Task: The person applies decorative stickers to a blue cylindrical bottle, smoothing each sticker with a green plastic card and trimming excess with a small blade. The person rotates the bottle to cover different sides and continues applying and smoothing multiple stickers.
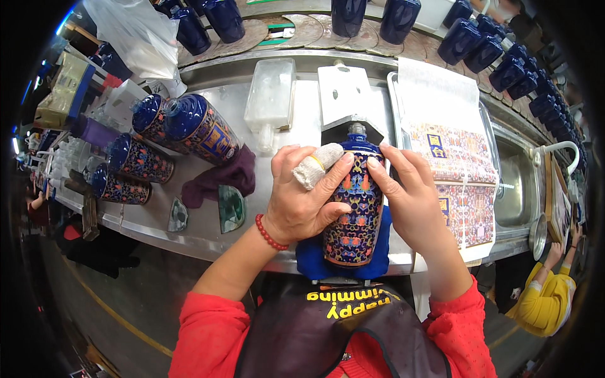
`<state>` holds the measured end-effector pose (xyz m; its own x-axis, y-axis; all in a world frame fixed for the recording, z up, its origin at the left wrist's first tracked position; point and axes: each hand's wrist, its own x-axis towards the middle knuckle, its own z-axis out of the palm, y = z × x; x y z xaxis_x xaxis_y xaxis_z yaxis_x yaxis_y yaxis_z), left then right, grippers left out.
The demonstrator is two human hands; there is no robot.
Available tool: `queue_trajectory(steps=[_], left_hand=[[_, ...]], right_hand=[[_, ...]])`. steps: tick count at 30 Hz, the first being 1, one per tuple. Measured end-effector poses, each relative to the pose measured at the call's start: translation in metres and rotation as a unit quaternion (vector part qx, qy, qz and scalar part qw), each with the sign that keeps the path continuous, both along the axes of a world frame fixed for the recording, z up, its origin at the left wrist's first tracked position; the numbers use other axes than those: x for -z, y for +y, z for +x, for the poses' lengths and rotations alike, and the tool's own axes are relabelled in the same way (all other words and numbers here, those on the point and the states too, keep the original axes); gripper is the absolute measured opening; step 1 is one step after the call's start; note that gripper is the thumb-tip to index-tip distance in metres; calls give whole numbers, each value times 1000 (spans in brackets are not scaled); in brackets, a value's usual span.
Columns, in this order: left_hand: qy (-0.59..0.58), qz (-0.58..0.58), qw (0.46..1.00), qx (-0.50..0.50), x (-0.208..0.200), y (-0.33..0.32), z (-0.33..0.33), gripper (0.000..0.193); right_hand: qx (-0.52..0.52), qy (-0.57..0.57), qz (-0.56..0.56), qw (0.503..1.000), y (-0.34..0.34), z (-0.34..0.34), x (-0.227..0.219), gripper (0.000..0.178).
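A dark blue bottle (pixel 354 214) with a colourful floral pattern lies in front of me, its neck pointing away and its base on a blue cloth (pixel 309 257). My left hand (pixel 301 198) grips its left side, thumb and index finger pressed on the patterned surface. One finger of that hand wears a whitish cloth wrap (pixel 317 166) with a yellow band. From the other side my right hand (pixel 413 195) holds the bottle's upper right edge, thumb and fingertips against the pattern near the shoulder. Just beyond the neck is a dark angular stand (pixel 353 124).
Several patterned bottles (pixel 205 129) lie at left beside a purple cloth (pixel 242 173) and a green scraper-like piece (pixel 231 208). Printed floral sheets (pixel 466 214) lie at right, by a sink (pixel 513 189). Plain blue bottles (pixel 348 16) line a conveyor behind. A person in yellow (pixel 545 302) works at far right.
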<state>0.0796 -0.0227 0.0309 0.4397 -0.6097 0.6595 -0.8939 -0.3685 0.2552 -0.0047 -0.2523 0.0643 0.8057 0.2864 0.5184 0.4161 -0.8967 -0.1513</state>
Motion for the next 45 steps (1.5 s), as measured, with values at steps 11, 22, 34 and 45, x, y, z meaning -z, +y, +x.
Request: queue_trajectory(steps=[11, 22, 34, 45], left_hand=[[3, -4, 1000, 3, 1, 4, -9, 64], [-8, -2, 1000, 2, 3, 8, -17, 72], [8, 3, 1000, -10, 11, 11, -36, 71], [55, 36, 998, -24, 7, 11, -96, 71]], right_hand=[[9, 19, 9, 1000, 4, -13, 2, 55], [7, 18, 7, 1000, 5, -20, 6, 54], [8, 35, 4, 999, 6, -33, 13, 59], [-47, -20, 149, 988, -2, 1, -34, 34]])
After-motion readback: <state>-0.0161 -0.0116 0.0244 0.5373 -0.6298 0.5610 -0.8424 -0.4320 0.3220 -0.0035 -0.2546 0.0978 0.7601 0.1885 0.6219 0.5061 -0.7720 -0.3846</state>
